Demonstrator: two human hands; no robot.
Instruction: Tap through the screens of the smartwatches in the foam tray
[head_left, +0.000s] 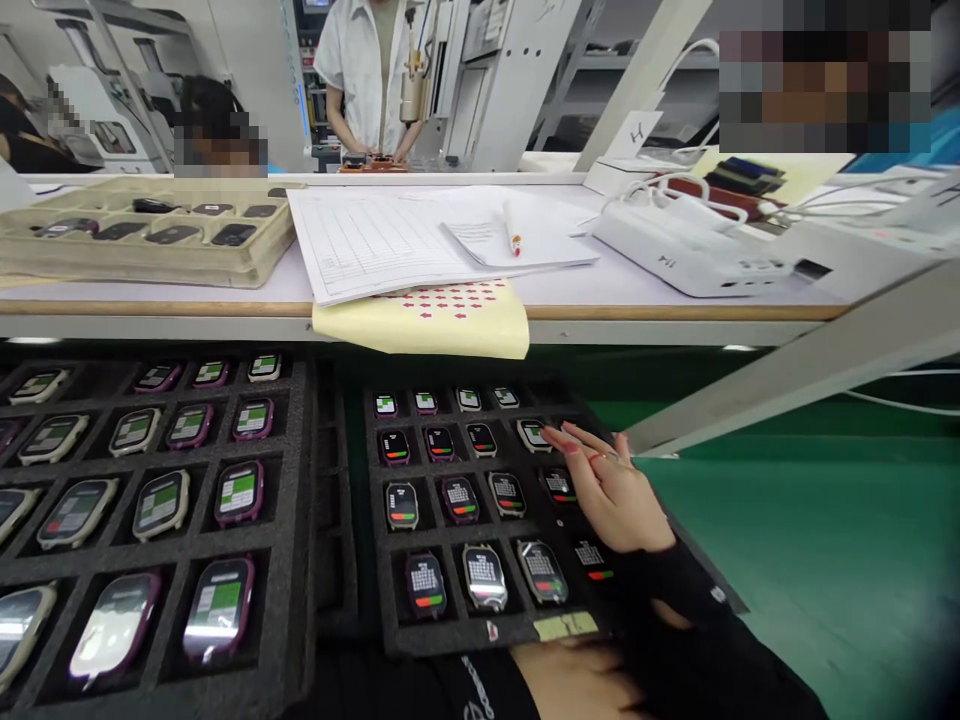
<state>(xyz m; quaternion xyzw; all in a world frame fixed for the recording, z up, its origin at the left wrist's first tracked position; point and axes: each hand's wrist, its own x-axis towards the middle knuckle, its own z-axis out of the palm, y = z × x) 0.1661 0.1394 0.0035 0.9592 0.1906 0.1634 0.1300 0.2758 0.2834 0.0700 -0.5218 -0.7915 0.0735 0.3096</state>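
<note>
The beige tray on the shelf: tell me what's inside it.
The beige tray holds several dark, flat, watch-like pieces lying in its shallow compartments. Its near wall hides the compartment floors closest to the camera, so any pieces there cannot be seen.

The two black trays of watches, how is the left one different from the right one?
The left tray has watches with mostly green screens; the right tray has watches showing small grids with red and green bars. No hand touches the left tray, while the right hand reaches over the right tray's far corner and the left hand rests at its near edge. Both are dark foam trays with one watch per pocket.
</note>
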